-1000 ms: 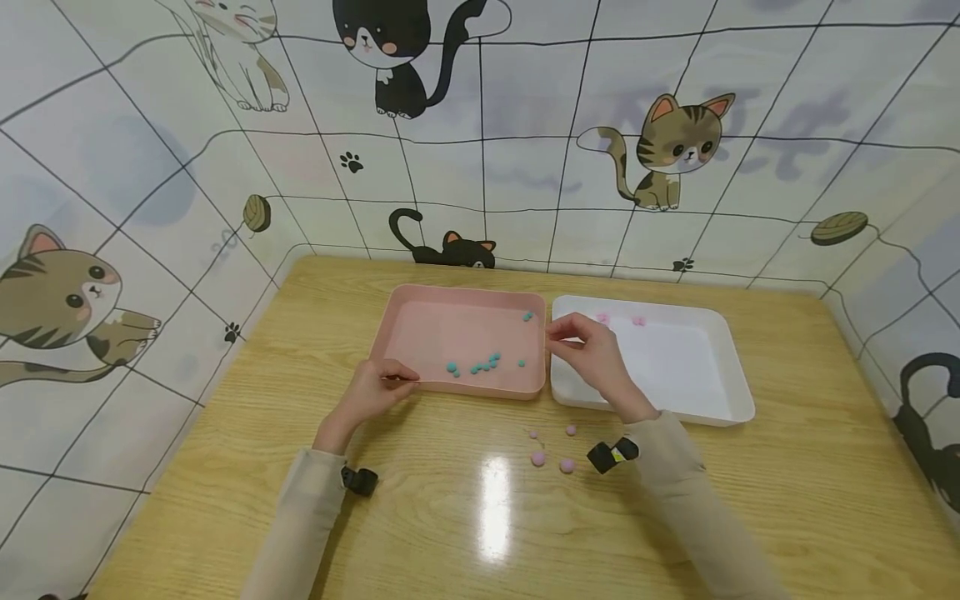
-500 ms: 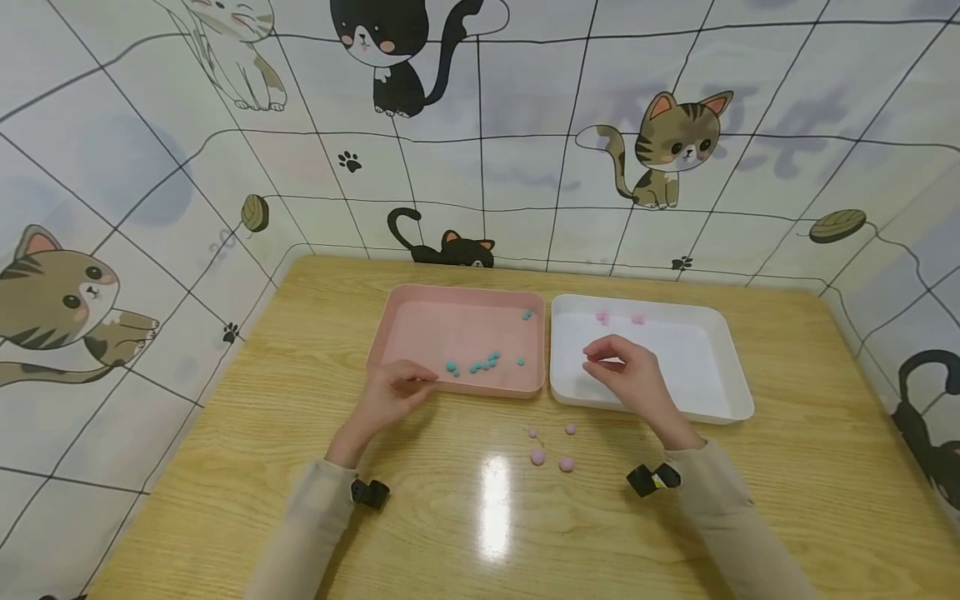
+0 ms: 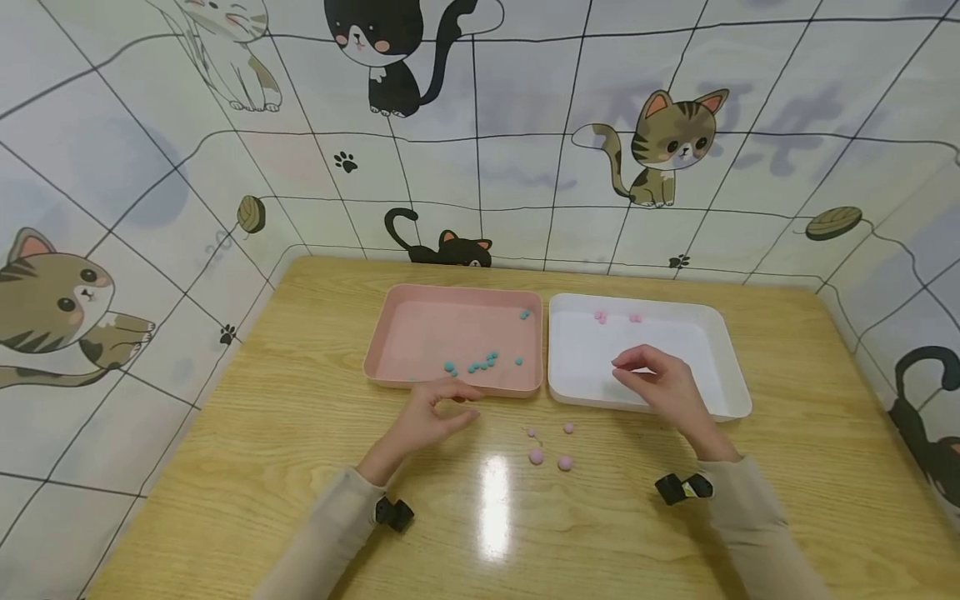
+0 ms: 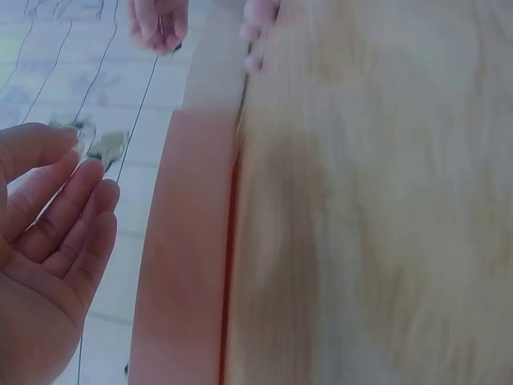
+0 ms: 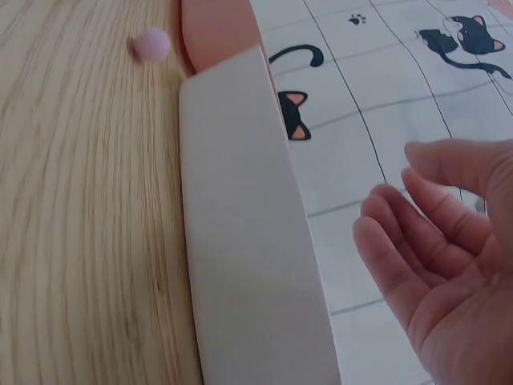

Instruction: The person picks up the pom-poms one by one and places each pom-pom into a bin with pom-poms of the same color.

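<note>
My left hand hovers at the front edge of the pink tray, thumb and fingers apart and nothing between them. In the left wrist view its fingers are relaxed and bent a little. My right hand is over the front part of the white tray. The right wrist view shows its thumb and fingertips apart and holding nothing. Several small turquoise balls lie in the pink tray. Small pink clusters sit at the back of the white tray. Several small pink balls lie on the table in front.
The two trays stand side by side on a wooden table. A cat-print covering rises behind the table and at both sides. Dark small cameras are strapped to both wrists.
My right hand has moved from the gap between the trays rightward over the white tray. My left hand has left the pink tray's front-left rim, moved right and spread its fingers.
</note>
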### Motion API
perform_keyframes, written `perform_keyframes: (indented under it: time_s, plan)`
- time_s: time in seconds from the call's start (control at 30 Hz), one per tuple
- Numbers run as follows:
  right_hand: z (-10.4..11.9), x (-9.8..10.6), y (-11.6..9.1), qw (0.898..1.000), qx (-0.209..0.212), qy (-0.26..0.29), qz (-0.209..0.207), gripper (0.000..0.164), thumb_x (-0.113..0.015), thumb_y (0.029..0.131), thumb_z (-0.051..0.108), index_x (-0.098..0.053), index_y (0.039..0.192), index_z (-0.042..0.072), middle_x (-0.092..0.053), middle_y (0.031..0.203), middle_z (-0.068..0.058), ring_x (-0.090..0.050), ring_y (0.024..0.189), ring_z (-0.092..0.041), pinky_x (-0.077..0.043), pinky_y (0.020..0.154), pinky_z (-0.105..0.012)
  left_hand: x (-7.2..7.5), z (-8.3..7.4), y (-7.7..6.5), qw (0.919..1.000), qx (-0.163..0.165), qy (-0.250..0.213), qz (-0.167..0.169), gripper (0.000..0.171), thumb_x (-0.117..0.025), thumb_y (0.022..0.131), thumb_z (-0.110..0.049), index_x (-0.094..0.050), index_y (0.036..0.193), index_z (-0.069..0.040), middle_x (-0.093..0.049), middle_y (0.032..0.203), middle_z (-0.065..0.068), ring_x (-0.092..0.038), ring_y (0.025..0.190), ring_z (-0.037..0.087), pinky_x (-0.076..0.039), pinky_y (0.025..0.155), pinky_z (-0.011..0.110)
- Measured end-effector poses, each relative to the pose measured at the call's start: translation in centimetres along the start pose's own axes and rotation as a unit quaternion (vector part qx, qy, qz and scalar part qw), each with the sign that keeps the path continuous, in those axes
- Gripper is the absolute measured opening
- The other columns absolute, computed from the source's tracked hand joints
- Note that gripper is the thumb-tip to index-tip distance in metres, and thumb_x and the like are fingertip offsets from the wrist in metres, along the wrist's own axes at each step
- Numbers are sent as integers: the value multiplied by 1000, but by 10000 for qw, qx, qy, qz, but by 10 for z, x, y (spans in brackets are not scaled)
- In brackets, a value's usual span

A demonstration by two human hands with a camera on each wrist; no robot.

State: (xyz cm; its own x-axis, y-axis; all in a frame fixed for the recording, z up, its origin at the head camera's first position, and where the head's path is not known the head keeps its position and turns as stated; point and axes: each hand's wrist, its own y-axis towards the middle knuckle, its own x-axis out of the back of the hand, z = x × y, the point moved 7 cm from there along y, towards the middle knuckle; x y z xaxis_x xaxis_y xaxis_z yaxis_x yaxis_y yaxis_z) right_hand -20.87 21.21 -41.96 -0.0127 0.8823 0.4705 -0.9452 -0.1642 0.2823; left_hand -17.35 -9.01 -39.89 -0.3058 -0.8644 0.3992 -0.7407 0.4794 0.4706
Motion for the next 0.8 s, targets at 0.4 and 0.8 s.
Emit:
perform_keyframes:
  time_s: [0.4, 0.8]
  plan:
    - [-17, 33, -18, 9992, 188, -229, 266, 13, -69, 80, -6, -65, 91, -1, -64, 86, -9, -60, 81, 0, -50, 72, -11, -53, 27, 0, 9815, 853, -1623, 555, 24, -63, 84, 9, -61, 107, 10, -60, 106, 31, -59, 101, 33, -48, 89, 47]
    - [-31, 59, -36, 9970, 141, -729, 237, 17, -71, 78, -7, -65, 93, 0, -65, 86, -12, -59, 78, 2, -48, 72, -8, -97, 33, -3, 9645, 1387, -1964, 1093, 30, -65, 82, 10, -59, 111, 12, -58, 112, 29, -57, 107, 39, -47, 95, 40]
